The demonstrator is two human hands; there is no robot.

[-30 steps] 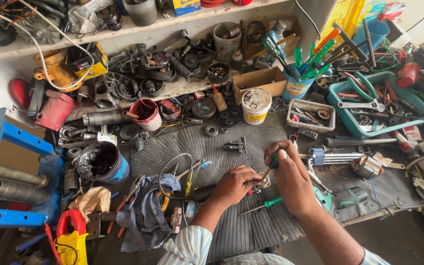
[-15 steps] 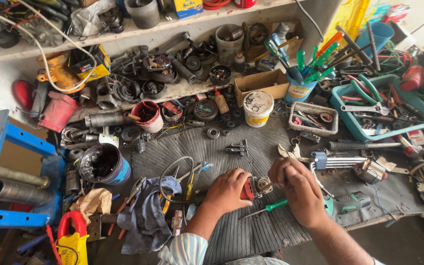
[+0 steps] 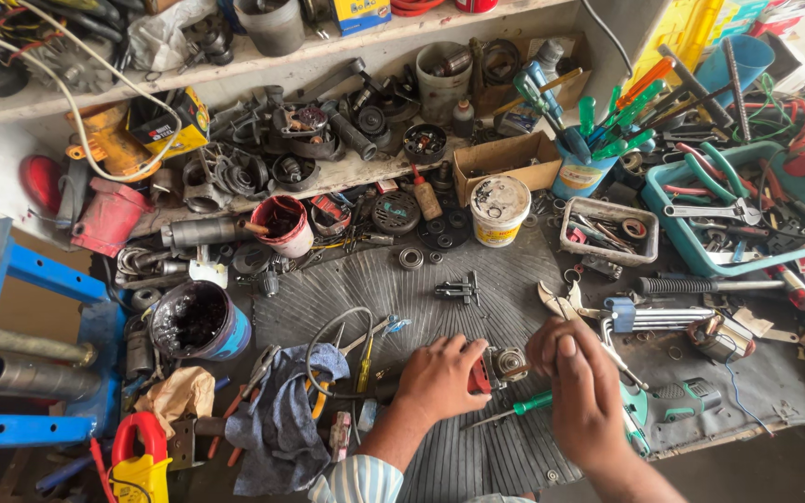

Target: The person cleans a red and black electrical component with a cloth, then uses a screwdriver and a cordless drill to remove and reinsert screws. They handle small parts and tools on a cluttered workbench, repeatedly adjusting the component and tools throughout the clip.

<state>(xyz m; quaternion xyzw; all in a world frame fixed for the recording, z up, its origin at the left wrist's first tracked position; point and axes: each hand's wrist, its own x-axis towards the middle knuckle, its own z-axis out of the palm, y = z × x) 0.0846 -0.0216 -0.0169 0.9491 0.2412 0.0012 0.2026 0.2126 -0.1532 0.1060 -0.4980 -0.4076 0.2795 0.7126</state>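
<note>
My left hand (image 3: 440,377) lies flat over a small red-and-metal motor part (image 3: 496,366) on the ribbed black mat (image 3: 477,279), holding it down. My right hand (image 3: 575,373) is closed just right of the part's metal end, its fingers curled around something thin that I cannot make out. A green-handled screwdriver (image 3: 514,408) rests on the mat below and between both hands. A teal power tool body (image 3: 673,402) sits right of my right hand.
Pliers (image 3: 556,300) and a blue hex-key set (image 3: 654,315) lie above my right hand. A white tub (image 3: 499,209), a red cup (image 3: 282,224), a dark tin (image 3: 196,321) and a blue rag (image 3: 281,428) ring the mat. A teal tool tray (image 3: 747,205) stands at right.
Both hands have come lower and closer together on the mat. My left hand now presses on the red part, and my right hand has dropped from a raised grip to beside it.
</note>
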